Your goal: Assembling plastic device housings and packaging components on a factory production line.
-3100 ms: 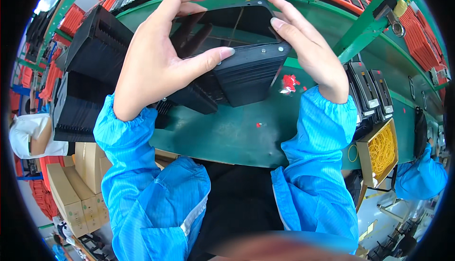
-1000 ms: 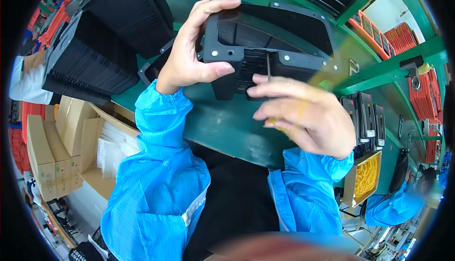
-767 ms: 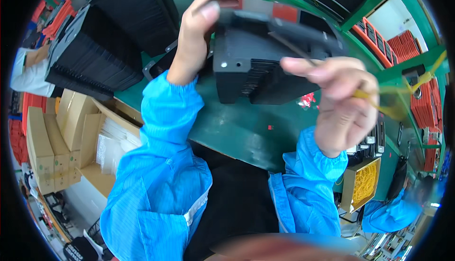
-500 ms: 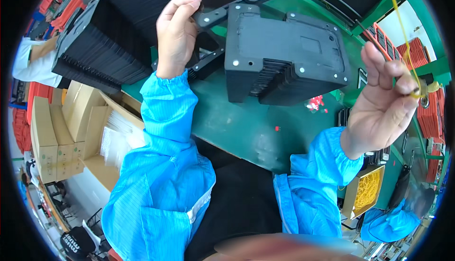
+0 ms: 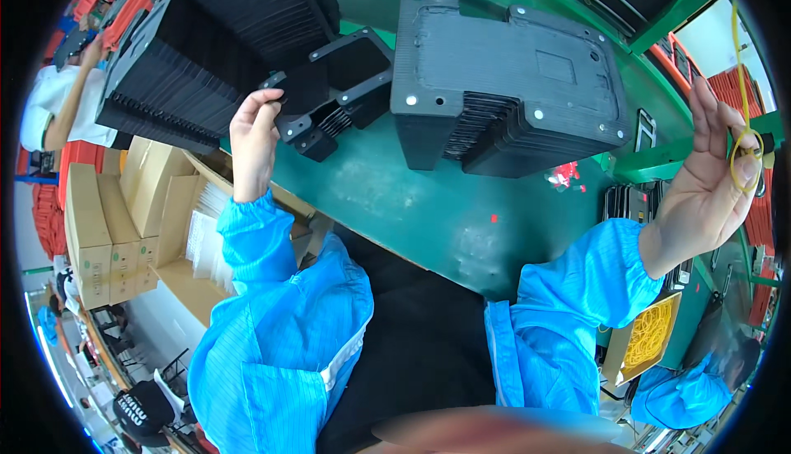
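Note:
My left hand (image 5: 257, 145) is closed, thumb and fingers pinched at the near corner of a black plate (image 5: 301, 87) with light rivet-like dots. That plate rests over a low group of black plates (image 5: 334, 120) on the green table. To the right, my right hand (image 5: 713, 170) is raised, its thumb and a finger closed on a thin yellow cord (image 5: 744, 83). The cord loops at the fingertips and runs upward. A dark knob-like thing (image 5: 766, 142) shows behind those fingertips; whether I touch it is unclear. Between my hands stands a stack of black notched plates (image 5: 503, 67).
Tall stacks of black plates (image 5: 177, 83) stand at the left. Cardboard boxes (image 5: 91, 231) sit beside the green table (image 5: 387, 207). Small red pieces (image 5: 564, 175) lie on it. A carton of yellow loops (image 5: 647, 334) is at right. Another person's arm (image 5: 70, 108) shows far left.
My left hand has come down and left with the black plate, which now lies lower, left of the notched stack. My right hand has moved further right with the yellow cord.

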Tool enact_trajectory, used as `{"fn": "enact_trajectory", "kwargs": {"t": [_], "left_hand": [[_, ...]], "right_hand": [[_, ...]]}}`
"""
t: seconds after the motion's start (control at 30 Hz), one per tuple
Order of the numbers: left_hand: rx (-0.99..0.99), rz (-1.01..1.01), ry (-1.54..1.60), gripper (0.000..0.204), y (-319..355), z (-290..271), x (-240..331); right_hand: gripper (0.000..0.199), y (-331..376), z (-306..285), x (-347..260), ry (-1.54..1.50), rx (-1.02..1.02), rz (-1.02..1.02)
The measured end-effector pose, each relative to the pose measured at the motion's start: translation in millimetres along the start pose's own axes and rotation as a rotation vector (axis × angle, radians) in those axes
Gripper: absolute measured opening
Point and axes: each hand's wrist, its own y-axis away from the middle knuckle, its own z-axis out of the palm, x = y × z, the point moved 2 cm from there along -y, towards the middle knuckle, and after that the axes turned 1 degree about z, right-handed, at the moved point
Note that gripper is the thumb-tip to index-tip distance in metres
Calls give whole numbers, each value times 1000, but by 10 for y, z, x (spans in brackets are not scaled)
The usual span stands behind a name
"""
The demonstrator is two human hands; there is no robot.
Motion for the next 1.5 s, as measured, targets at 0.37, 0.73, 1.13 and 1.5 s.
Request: {"fn": "enact_trajectory", "kwargs": {"t": [0.37, 0.73, 1.13, 1.5], "left_hand": [[69, 446, -918, 40, 202, 382, 486], [-353, 650, -899, 48, -86, 959, 435], [-420, 566, -1061, 43, -250, 866, -26], [-421, 562, -1026, 50, -185, 980, 103]], "right_hand": [[39, -16, -156, 173, 140, 88, 96], [48, 95, -517, 1684, -55, -84, 115], [53, 620, -897, 2529, 1470, 150, 936], [23, 659, -403, 2626, 1162, -362, 436]]}}
